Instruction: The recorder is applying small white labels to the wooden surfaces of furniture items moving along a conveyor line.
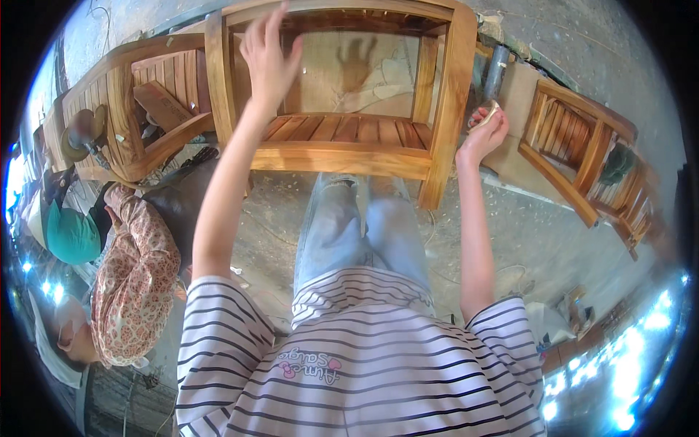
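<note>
In front of me stands a wooden bench-like frame (pixel 335 158) with a slatted shelf, square legs and a top rail. My left hand (pixel 271 64) is raised over its left part, fingers spread and holding nothing; whether it touches the top rail I cannot tell. A hand-shaped shadow falls on the pale board inside the frame. My right hand (pixel 486 135) is beyond the frame's right leg, fingers closed on a small folded tan piece (pixel 489 115). Whether that piece is sandpaper or cloth, I cannot tell.
A slatted wooden chair (pixel 124 131) stands at the left, with a round-headed tool (pixel 84 135) against it. Nearby sits a person in flowered clothing (pixel 138 284). Another slatted wooden piece (pixel 582 146) lies at the right, near a grey cylinder (pixel 496 73). Cords run over the concrete floor.
</note>
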Demonstrator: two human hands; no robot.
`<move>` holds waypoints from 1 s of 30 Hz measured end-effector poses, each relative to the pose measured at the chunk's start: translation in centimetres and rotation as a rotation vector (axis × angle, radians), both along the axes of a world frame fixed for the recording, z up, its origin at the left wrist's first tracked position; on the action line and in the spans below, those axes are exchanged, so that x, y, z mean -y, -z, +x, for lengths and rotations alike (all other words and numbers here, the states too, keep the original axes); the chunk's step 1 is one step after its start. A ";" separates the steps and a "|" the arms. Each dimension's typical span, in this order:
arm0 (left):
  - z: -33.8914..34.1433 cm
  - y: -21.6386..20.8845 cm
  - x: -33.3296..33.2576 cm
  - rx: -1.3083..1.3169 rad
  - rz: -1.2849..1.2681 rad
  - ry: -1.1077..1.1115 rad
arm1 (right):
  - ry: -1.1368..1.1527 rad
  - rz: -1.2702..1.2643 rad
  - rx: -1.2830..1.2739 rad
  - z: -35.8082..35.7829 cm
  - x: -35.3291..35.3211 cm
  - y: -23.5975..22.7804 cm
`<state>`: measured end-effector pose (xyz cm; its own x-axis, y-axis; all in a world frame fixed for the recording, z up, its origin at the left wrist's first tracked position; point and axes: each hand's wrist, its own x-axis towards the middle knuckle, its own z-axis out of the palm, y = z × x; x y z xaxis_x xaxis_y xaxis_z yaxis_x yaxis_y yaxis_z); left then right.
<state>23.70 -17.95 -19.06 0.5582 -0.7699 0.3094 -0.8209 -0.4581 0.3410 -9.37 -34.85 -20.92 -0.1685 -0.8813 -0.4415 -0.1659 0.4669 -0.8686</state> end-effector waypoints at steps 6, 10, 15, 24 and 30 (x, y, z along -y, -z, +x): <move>-17.1 -4.8 -7.2 -0.785 0.162 0.333 | -0.121 -0.153 -0.021 -1.0 -2.8 -2.1; -23.7 -4.1 -9.5 -0.751 0.283 0.537 | -0.194 -0.199 0.015 0.7 -4.4 -3.0; -22.4 -3.9 -12.7 -0.638 0.310 0.248 | -0.307 -0.275 0.016 3.0 -5.0 -3.9; -17.9 -3.5 -22.9 -0.531 0.291 -0.490 | -0.501 -0.338 0.023 4.7 -5.7 -4.4; -16.5 -2.8 -22.6 -0.524 0.155 -0.775 | -0.561 -0.329 0.040 4.5 -6.0 -5.4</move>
